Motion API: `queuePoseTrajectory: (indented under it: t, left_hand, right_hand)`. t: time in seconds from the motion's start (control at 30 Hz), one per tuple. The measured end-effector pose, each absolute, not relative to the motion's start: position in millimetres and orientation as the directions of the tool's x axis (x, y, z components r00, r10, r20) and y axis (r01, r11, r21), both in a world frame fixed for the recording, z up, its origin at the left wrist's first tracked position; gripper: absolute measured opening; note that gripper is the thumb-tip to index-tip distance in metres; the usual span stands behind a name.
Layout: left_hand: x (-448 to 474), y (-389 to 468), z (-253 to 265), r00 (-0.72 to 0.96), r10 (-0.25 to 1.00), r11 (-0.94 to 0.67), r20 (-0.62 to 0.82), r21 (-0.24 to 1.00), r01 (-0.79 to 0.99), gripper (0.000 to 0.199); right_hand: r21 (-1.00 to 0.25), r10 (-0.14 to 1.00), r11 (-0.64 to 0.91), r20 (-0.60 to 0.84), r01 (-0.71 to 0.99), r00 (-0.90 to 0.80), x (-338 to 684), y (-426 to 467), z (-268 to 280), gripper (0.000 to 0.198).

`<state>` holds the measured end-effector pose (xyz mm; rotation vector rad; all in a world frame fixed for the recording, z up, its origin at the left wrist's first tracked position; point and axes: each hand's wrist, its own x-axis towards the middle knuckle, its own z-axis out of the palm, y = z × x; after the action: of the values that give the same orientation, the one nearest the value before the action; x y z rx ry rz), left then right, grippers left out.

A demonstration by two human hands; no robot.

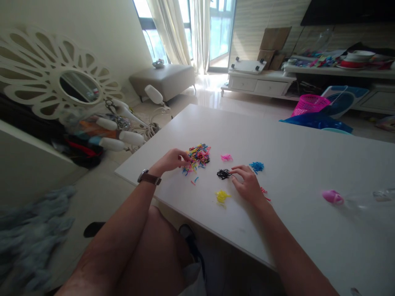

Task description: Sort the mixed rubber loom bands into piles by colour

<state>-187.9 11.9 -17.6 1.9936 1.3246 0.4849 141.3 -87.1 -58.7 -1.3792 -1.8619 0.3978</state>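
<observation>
A mixed heap of small coloured elastic bands (200, 156) lies on the white table (240, 123). My left hand (173, 161), with a watch on its wrist, reaches into the heap's left edge. Its thumb and fingers are pinched together there; anything between them is too small to make out. My right hand (248, 183) is open, fingers stretched out, with the fingertips at the right edge of a pile of black bands (222, 174). Around it lie separate piles of pink bands (226, 157), blue bands (256, 166) and yellow bands (221, 197). Red bands (264, 191) are partly hidden behind my right hand.
A clear bottle (367, 200) with a pink cap (332, 197) lies on the table at the right. Beyond the far edge stand a pink basket (310, 103) and a low cabinet (259, 84). A lamp with white shades (131, 137) is left of the table.
</observation>
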Motion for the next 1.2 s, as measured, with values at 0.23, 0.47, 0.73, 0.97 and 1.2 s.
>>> queuePoseTrajectory:
  t: [0.23,0.47,0.73,0.97,1.2]
  left_hand:
    - [-191,13,-20,0.35,0.937,-0.216,-0.013,0.765,0.606,0.026]
    - [-199,11,-11,0.303,0.953,-0.177,-0.016,0.781,0.599,0.036]
    - [-200,13,-15,0.31,0.951,-0.185,-0.014,0.776,0.603,0.03]
    - [-193,11,-2,0.402,0.916,-0.268,-0.002,0.742,0.615,0.018]
    - [-176,-1,-7,0.624,0.714,-0.2,-0.317,0.761,0.617,0.029]
  right_hand:
    - [-0.646,0.91,0.37,0.397,0.668,-0.12,140,-87,-59,0.018]
    - [-0.654,0.907,0.376,0.404,0.657,-0.117,140,-86,-59,0.019]
    - [-0.653,0.905,0.388,0.404,0.651,-0.135,141,-86,-60,0.019]
    - [-0.657,0.903,0.398,0.404,0.64,-0.146,141,-86,-56,0.017]
    - [-0.646,0.886,0.427,0.439,0.633,-0.151,141,-86,-58,0.016]
